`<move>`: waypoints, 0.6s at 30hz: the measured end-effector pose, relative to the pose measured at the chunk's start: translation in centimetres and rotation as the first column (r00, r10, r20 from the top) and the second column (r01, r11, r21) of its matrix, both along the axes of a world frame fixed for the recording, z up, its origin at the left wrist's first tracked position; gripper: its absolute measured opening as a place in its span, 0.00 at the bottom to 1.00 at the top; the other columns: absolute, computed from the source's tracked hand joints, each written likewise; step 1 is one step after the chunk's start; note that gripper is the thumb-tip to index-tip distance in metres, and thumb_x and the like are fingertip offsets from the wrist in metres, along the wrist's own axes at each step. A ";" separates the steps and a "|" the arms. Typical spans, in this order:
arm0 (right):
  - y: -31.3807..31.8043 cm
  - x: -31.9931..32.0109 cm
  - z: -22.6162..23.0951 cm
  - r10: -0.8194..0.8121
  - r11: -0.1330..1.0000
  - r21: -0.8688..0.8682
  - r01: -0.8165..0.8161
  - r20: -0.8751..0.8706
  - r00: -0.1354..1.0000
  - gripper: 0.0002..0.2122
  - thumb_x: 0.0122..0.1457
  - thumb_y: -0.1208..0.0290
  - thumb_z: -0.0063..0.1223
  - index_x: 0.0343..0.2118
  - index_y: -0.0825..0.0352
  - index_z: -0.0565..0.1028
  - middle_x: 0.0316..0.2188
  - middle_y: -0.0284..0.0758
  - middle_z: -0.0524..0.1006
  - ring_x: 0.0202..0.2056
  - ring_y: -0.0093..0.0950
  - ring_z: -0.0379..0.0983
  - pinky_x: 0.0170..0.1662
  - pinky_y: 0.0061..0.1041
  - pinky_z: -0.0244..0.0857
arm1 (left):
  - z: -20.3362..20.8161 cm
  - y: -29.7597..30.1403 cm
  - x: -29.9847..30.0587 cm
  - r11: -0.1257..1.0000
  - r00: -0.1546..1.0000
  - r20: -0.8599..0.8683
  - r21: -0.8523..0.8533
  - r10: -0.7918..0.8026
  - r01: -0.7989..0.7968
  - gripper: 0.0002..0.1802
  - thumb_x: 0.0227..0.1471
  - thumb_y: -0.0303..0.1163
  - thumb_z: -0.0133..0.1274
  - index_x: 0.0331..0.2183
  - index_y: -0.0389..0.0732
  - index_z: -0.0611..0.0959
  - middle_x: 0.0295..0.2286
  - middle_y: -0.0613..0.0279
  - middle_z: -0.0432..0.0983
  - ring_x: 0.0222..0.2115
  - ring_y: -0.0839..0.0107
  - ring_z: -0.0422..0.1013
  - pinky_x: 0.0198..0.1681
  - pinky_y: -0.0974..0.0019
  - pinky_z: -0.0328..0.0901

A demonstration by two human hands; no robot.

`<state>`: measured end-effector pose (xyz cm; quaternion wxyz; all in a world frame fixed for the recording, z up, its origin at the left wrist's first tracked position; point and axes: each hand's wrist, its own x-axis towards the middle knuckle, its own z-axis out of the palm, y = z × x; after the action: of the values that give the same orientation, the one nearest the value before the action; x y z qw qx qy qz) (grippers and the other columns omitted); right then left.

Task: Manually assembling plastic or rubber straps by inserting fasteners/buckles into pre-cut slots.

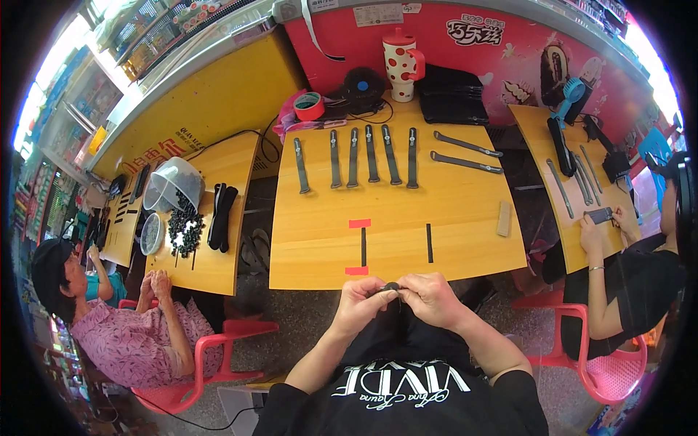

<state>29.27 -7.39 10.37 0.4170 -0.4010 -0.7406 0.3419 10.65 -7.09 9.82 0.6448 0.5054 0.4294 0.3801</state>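
Just off the front edge of the wooden table, my left hand and my right hand meet, fingertips pinched together. Between them is a small dark piece, mostly covered by the fingers, so its kind does not show. Ahead of them, two black strips lie lengthwise on the tabletop. Red tape crosses both ends of the left strip. Several dark grey straps are laid out in a row farther back, and two more straps lie slantwise at the right.
A dotted tumbler, a tape roll, a small black fan and stacked black pouches stand at the back. A light block sits right. On side tables, people handle small parts; a tub spills black pieces.
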 end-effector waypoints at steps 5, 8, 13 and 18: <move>-0.5 -0.3 -0.7 0.021 0.927 -0.347 -0.145 -0.336 0.941 0.14 0.56 0.81 0.50 0.47 0.68 0.70 0.19 0.33 0.73 0.21 0.20 0.68 0.24 0.22 0.60 | -1.3 0.6 -0.5 0.995 0.983 0.181 -0.101 0.029 -0.011 0.04 0.50 0.26 0.60 0.26 0.38 0.82 0.17 0.72 0.72 0.16 0.87 0.63 0.18 0.81 0.54; -1.3 -0.4 -0.5 -0.084 0.797 -0.524 -0.302 -0.591 0.803 0.21 0.57 0.81 0.48 0.55 0.67 0.62 0.22 0.29 0.73 0.22 0.14 0.65 0.23 0.16 0.57 | -1.9 0.5 -0.4 0.998 0.960 0.276 -0.029 -0.044 0.054 0.04 0.51 0.26 0.59 0.26 0.37 0.82 0.18 0.70 0.73 0.16 0.86 0.63 0.19 0.81 0.54; -1.8 -1.0 -0.5 -0.223 0.673 -0.542 -0.502 -0.797 0.561 0.21 0.58 0.81 0.48 0.55 0.69 0.61 0.23 0.32 0.74 0.20 0.14 0.64 0.22 0.12 0.53 | -1.7 0.2 0.4 0.998 0.895 0.444 -0.035 -0.033 0.054 0.01 0.52 0.22 0.56 0.30 0.35 0.81 0.21 0.64 0.76 0.19 0.79 0.70 0.20 0.78 0.58; -2.1 -2.4 -0.2 -0.355 0.704 -0.548 -0.452 -0.822 0.444 0.19 0.59 0.80 0.47 0.54 0.69 0.61 0.21 0.32 0.73 0.19 0.14 0.63 0.21 0.11 0.52 | -1.2 -0.1 1.8 0.994 0.813 0.577 -0.108 0.082 -0.024 0.02 0.52 0.20 0.54 0.30 0.34 0.80 0.24 0.58 0.78 0.18 0.70 0.74 0.17 0.77 0.61</move>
<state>26.86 -9.46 10.18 0.5413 -0.2605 -0.2240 0.7674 12.47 -7.21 8.59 0.7576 0.3219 0.2438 0.5127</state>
